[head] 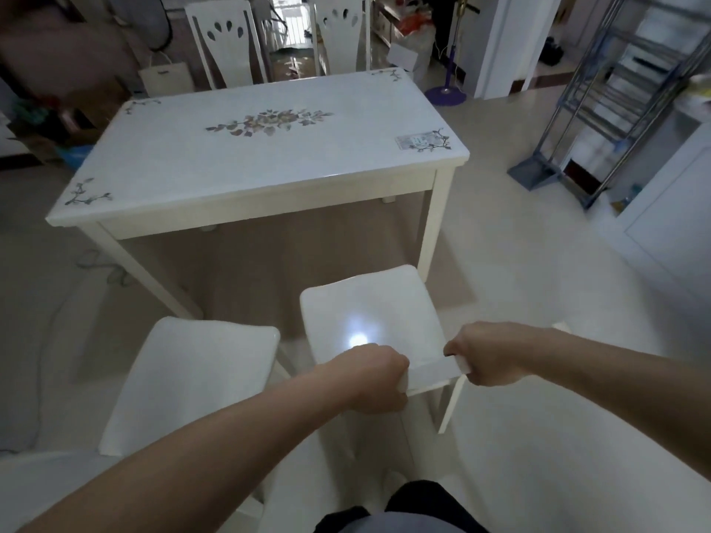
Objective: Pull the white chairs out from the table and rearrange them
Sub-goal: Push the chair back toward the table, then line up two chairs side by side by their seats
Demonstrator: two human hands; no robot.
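— At the near side of the worktop, what do the fingers (pixel 396 396) have hold of?

— The narrow white top rail (pixel 431 373) of a glossy white chair with a squarish seat (pixel 365 302). The left hand (pixel 369 378) is curled tight over the rail's left end, and the right hand (pixel 486 357) is wrapped round its right corner. Both are fully closed on it, knuckles up.

— Which way does the chair lie from them?

— Straight ahead. The rail runs left to right between the two fists. The seat stretches away from them towards the white rectangular worktop with the painted flower spray (pixel 307 167). Its front edge sits just beside the near right leg, out from under the top.

— Is either hand better placed?

— Neither, I'd say. They share the rail evenly, so a pull would come back along the seat's own line, towards the person. A turn would pivot about whichever fist holds firm.

— Are the chair's feet on the floor?

— I can't tell. The view looks almost straight down the backrest, and only one slim rear leg shows.

— What hems it in?

— A second white chair with a wider seat (pixel 192 378) stands just beside it on the left, angled a little. That side is tight, while the pale tiled floor (pixel 538 302) to the right is open. Two more white chairs with leaf-shaped cut-outs (pixel 227 44) stand at the far side of the worktop.
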